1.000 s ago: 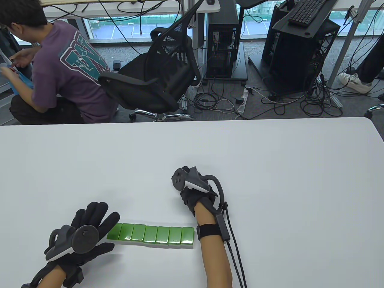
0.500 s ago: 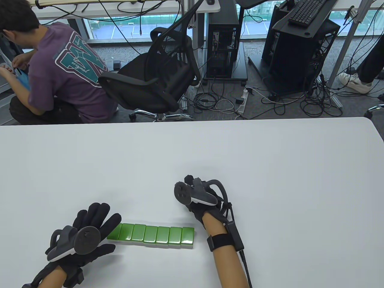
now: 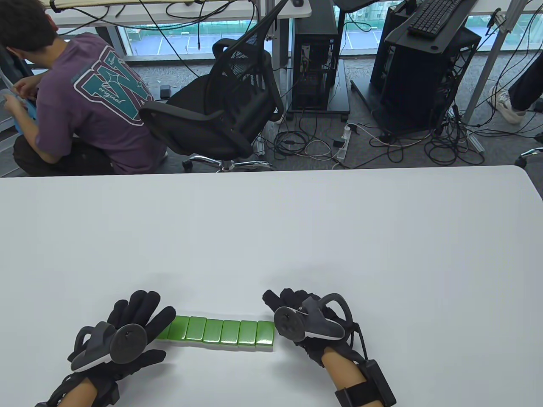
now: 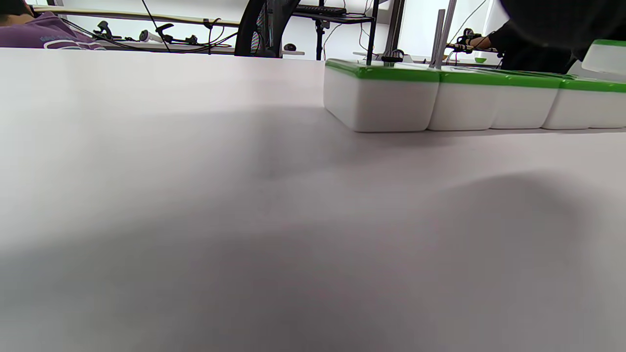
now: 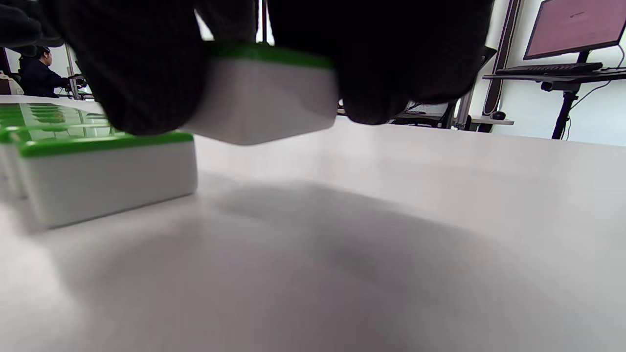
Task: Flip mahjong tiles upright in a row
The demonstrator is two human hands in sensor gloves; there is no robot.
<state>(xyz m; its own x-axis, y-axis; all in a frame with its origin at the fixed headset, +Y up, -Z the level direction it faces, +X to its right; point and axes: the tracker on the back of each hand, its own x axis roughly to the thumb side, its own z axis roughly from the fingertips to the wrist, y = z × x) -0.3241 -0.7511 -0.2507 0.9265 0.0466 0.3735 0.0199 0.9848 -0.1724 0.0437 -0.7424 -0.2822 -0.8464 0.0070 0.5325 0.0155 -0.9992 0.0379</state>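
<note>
White table carries your row of tiles lying flat, green backs up, none upright yet; your right hand pinches an extra tile just off the row's right end, while your left hand spreads open at the other.

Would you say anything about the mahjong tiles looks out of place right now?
Yes: the right hand holds one tile lifted off the table, slightly tilted, beside the row's right end. The row of tiles lies flat, green backs up.
</note>
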